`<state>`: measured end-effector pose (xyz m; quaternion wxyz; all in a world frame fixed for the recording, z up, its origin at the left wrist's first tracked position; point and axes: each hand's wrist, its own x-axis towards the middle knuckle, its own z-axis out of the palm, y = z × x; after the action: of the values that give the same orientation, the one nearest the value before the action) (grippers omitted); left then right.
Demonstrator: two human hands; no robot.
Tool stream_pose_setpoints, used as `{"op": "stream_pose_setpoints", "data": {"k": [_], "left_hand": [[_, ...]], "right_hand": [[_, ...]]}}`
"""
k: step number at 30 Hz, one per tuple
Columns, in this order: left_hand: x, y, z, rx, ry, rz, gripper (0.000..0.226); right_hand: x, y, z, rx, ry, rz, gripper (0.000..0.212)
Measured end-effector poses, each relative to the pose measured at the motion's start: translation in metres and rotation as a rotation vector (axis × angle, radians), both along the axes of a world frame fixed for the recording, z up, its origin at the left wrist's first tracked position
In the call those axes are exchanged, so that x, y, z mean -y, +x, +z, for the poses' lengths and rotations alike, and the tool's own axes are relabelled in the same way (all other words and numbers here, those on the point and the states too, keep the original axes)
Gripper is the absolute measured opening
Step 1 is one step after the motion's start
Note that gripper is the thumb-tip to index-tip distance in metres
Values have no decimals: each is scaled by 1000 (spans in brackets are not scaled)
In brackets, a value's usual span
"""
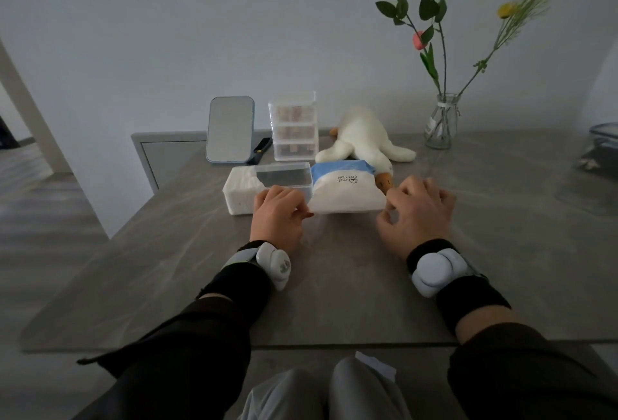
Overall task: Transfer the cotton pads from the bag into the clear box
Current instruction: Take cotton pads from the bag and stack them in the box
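Observation:
A white and blue bag of cotton pads (347, 190) lies on the grey table (334, 285) in front of me. To its left stands the clear box (267, 182), with some white pads stacked in its left end. My left hand (279, 215) pinches the bag's near left corner. My right hand (416, 213) has its fingers curled at the bag's near right corner and touches it; whether it grips the bag is unclear. Both wrists carry a white device on a black band.
Behind the box stand a blue-framed mirror (230, 130) and a clear stack of small drawers (293, 126). A white plush goose (363, 142) lies behind the bag. At the back right stand a glass vase (440, 121) with flowers and a dark container (603, 142).

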<state>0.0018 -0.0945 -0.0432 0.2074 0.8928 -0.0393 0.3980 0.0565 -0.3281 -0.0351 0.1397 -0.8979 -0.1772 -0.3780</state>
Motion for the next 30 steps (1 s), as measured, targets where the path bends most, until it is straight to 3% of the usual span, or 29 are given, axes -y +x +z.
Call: {"op": "stream_pose_setpoints", "data": {"k": [8, 14, 19, 30], "left_hand": [[-3, 4, -3, -67, -99, 11, 19], [-1, 3, -2, -73, -148, -17, 18], [-3, 4, -4, -91, -169, -26, 14], [-4, 7, -5, -65, -179, -37, 14]], "right_hand": [[-2, -1, 0, -56, -31, 6, 14], [-9, -10, 1, -3, -8, 151, 29], [-14, -14, 1, 59, -57, 295, 22], [-19, -18, 5, 24, -24, 313, 25]]}}
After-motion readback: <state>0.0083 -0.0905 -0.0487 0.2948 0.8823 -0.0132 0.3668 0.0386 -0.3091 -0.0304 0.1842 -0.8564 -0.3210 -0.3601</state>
